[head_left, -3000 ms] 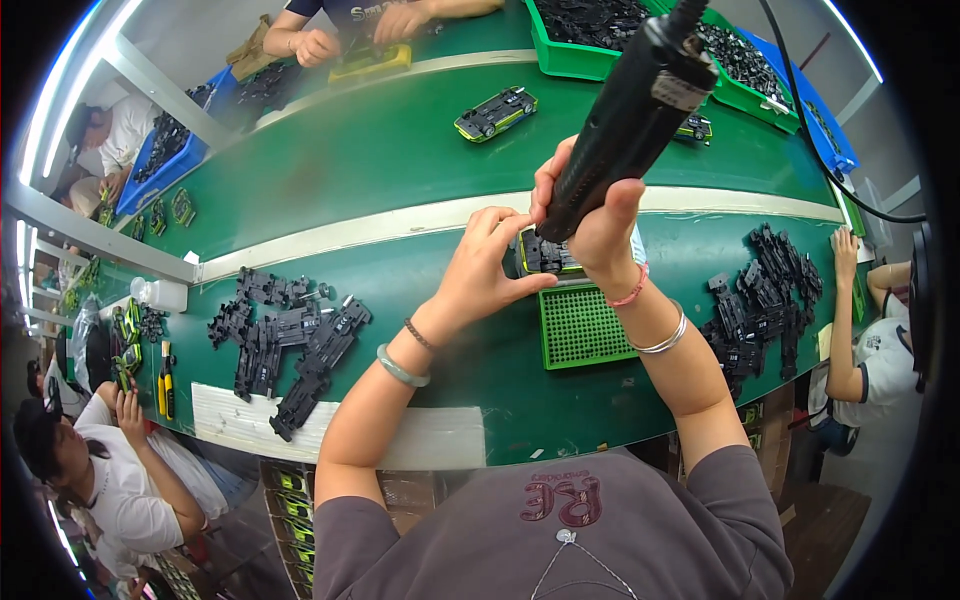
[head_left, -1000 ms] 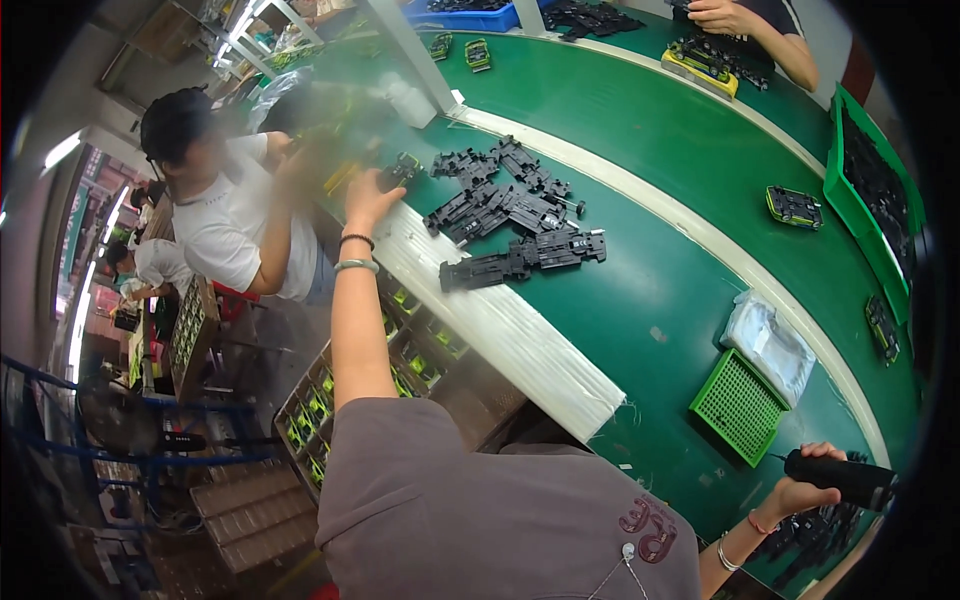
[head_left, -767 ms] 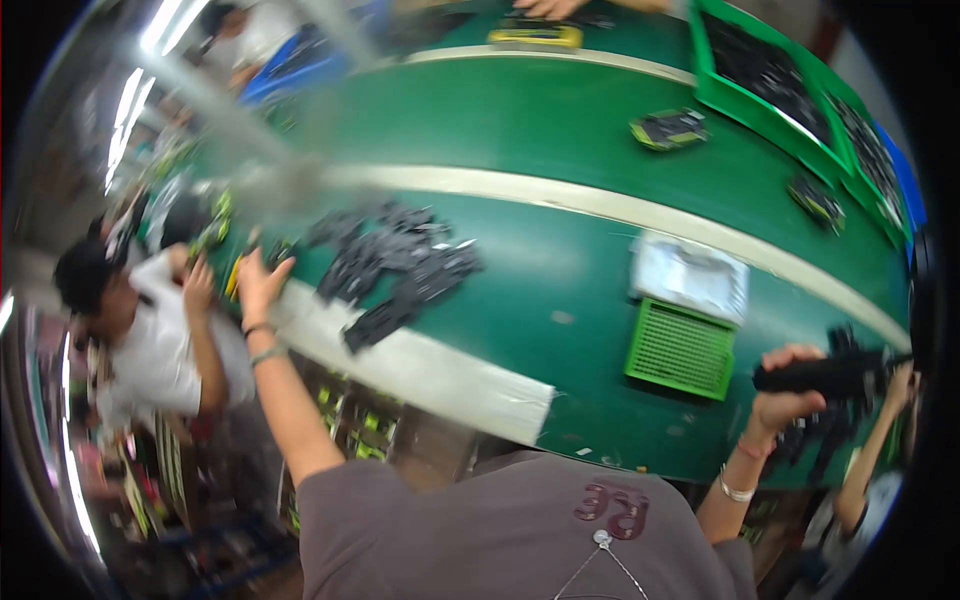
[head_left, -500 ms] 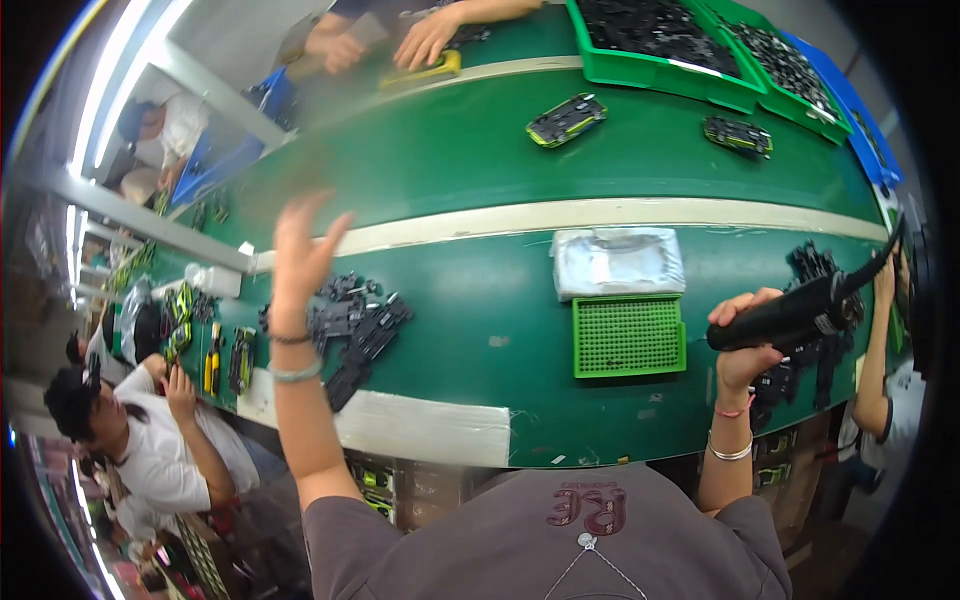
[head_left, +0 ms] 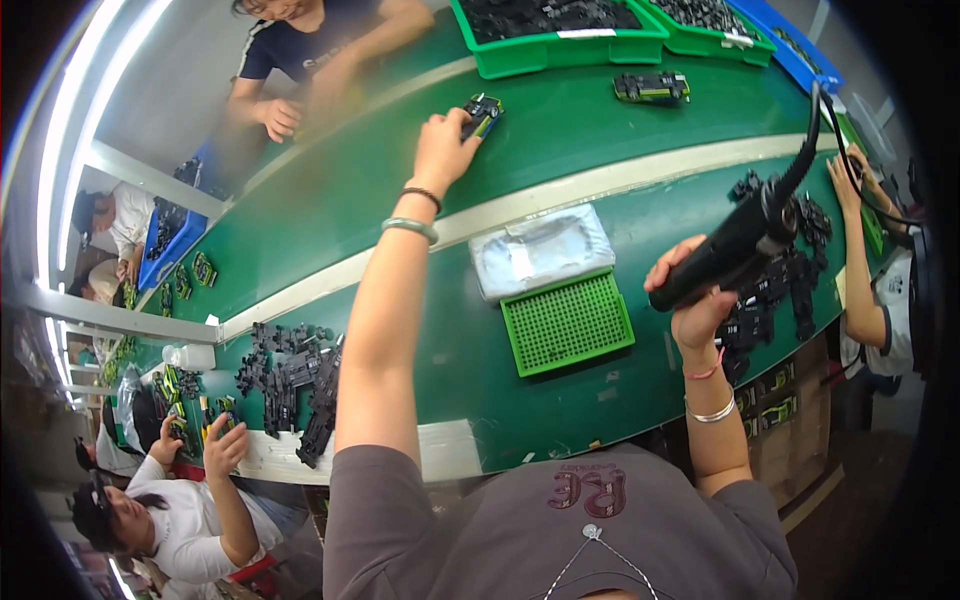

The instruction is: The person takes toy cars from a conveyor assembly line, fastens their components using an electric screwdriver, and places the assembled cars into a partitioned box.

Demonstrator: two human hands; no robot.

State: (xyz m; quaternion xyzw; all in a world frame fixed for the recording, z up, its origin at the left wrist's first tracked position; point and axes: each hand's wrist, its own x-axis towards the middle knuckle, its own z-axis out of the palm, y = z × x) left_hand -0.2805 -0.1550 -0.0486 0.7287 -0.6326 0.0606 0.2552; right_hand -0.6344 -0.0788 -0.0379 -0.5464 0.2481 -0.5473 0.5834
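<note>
Stretched out over the far strip of the green bench, my left hand [head_left: 447, 150] has its fingers closed on the near end of a black and yellow-green toy car [head_left: 485, 117]. The car's dark underside and wheels face up. My right hand [head_left: 697, 312] is wrapped round a black electric screwdriver [head_left: 735, 245], raised above the near part of the bench with its cord running up and away. The tool's tip is not clearly visible. A second toy car [head_left: 652, 88] lies wheels up farther right.
Before me sit a green perforated tray [head_left: 570, 325] and a plastic-wrapped pad [head_left: 545, 250]. Black plastic parts lie in piles at left [head_left: 290, 375] and right [head_left: 765, 300]. Green bins [head_left: 560, 52] of parts stand at the back. Co-workers sit left, right and across.
My left hand has moved right and away from me, and it now grips the toy car. The right hand still holds the screwdriver. The whole view has turned.
</note>
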